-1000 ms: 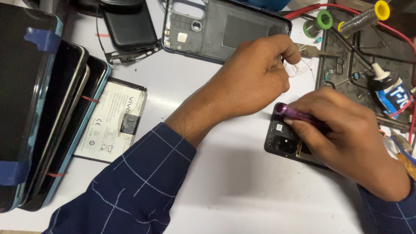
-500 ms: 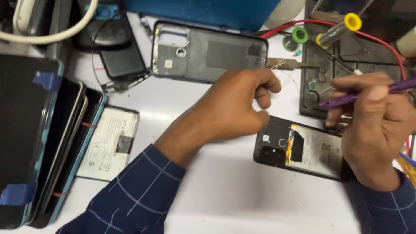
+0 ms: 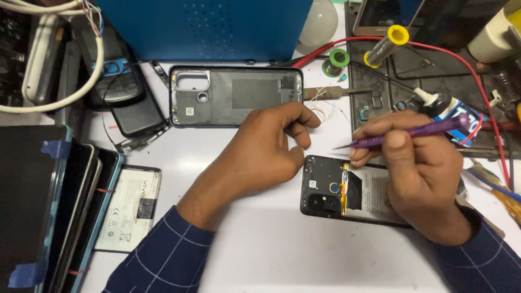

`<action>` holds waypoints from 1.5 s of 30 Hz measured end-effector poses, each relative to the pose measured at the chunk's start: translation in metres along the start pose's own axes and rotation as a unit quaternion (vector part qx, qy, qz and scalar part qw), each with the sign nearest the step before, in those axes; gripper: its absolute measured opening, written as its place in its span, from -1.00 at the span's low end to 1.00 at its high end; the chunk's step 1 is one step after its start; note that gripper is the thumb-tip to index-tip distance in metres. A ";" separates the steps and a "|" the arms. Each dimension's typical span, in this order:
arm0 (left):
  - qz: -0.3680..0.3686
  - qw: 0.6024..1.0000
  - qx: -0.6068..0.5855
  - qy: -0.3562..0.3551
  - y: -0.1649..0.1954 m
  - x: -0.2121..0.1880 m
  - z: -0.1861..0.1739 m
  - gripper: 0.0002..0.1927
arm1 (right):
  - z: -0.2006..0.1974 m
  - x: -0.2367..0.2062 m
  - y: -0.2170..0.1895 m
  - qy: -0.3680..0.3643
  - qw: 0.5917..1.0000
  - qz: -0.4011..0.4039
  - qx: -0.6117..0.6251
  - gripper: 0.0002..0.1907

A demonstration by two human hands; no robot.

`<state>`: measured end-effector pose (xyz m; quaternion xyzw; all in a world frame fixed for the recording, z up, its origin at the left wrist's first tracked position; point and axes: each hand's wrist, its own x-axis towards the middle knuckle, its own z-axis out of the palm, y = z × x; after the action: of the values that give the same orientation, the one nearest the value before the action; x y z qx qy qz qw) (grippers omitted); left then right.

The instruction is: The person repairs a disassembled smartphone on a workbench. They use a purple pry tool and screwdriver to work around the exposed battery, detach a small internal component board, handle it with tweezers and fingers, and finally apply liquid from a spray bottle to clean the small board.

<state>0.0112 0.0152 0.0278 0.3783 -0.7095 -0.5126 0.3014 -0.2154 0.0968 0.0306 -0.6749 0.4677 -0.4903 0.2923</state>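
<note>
An opened black phone (image 3: pixel 339 187) lies on the white table with its back removed, showing the camera module, an orange ring cable and the battery. My right hand (image 3: pixel 418 168) grips a purple screwdriver (image 3: pixel 404 133) held level above the phone, its tip pointing left. My left hand (image 3: pixel 266 149) hovers just left of the phone with fingers curled, thumb and forefinger pinched near the phone's top left corner; whether they hold anything is too small to see. The phone's removed dark back cover (image 3: pixel 236 96) lies beyond my left hand.
A stack of phones with blue tape (image 3: pixel 49 211) fills the left edge, with a loose white battery (image 3: pixel 130 209) beside it. A blue box (image 3: pixel 206 27) stands at the back. Dark mats, a red wire (image 3: pixel 477 70), a glue tube (image 3: pixel 445 108) and a solder spool (image 3: pixel 339 58) crowd the right.
My right hand lifted the purple screwdriver off the phone and turned it level, tip pointing left. The left hand stayed curled beside the phone. The view shifted, so the phone sits lower.
</note>
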 end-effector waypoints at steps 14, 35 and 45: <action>0.020 1.000 0.010 -0.005 -0.003 -0.001 0.000 -0.59 | 0.008 0.002 -0.004 -0.060 0.995 -0.035 -0.070 -0.78; 0.033 0.999 0.010 -0.014 0.004 -0.003 -0.003 -0.60 | 0.012 -0.004 -0.005 -0.058 0.994 -0.064 -0.068 -0.79; 0.028 0.999 0.026 -0.019 0.003 -0.002 -0.001 -0.61 | 0.013 -0.002 -0.004 -0.069 0.991 -0.084 -0.077 -0.83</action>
<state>0.0128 0.0168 0.0311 0.3566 -0.7381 -0.4925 0.2923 -0.2018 0.0996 0.0281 -0.7645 0.4243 -0.4280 0.2290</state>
